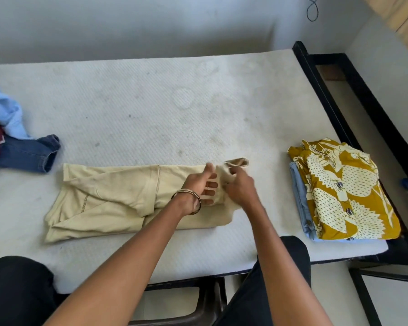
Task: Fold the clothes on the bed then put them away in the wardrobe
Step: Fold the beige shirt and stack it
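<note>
Beige garment [118, 196] on mattress [151, 109], under both hands' fingers.

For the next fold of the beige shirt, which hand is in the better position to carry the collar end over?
Probably the right hand: it pinches the beige shirt at its collar end, while the left hand lies open on the cloth to hold it flat.

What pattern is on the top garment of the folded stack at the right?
Mustard yellow with large cream leaf-like shapes and small dark dots on the top shirt; seen in the head view.
</note>
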`<state>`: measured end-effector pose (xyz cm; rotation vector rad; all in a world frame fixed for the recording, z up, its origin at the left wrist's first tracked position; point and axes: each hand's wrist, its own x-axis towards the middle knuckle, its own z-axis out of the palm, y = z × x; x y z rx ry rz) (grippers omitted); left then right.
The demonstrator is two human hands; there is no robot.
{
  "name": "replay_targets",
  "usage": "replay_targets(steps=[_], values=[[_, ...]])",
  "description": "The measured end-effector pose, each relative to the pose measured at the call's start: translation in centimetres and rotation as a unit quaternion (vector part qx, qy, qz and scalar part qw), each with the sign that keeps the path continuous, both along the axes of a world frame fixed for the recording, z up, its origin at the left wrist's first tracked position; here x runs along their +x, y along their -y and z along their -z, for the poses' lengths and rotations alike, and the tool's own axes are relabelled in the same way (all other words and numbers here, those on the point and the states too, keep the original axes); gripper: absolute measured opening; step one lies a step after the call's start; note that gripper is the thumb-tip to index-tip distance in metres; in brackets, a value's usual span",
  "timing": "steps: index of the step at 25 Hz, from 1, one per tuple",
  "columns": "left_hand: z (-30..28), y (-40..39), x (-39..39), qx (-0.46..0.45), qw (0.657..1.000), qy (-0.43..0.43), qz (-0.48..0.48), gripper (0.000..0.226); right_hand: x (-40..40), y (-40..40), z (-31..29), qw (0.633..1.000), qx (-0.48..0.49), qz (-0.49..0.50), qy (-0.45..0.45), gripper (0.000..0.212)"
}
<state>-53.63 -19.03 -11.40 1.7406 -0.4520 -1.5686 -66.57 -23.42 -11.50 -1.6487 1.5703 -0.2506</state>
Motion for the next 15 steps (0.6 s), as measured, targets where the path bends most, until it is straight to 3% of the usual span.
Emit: replay_targets(steps=[2, 4, 5, 7, 10, 13, 15], values=[[-1.8, 0.0, 1.8, 0.022, 0.999, -0.026, 0.009, 0.052, 2.3, -1.5, -1.8, 0.986, 0.063, -0.146, 0.04, 0.041], [-1.6, -1.3, 4.1, 0.036, 0.998, 0.059, -0.002, 0.037, 2.2, -2.0, -2.2, 0.948, 0.184, -0.234, 0.112, 0.033], [-1.0, -2.1, 5.7, 0.036, 0.994, 0.096, -0.031, 0.028, 1.8, -2.1, -2.3, 0.934, 0.221, -0.232, 0.156, 0.029], [0.0, -3.6, 8.3, 0.031, 0.991, 0.087, -0.099, 0.018, 1.5, -2.3, -2.0, 0.945, 0.217, -0.146, 0.198, 0.029], [1.2, -4.9, 9.8, 0.006, 0.992, 0.036, -0.122, 0.028, 2.1, -2.5, -0.3, 0.979, 0.149, 0.004, 0.142, 0.027], [1.2, -4.7, 8.4, -0.028, 0.993, -0.015, -0.111, 0.032, 2.9, -2.8, 1.4, 0.971, 0.165, 0.072, 0.159, 0.015], [0.6, -3.3, 6.5, -0.06, 0.994, -0.04, -0.079, 0.027, 2.4, -2.4, 2.4, 0.961, 0.16, 0.142, 0.173, 0.028]])
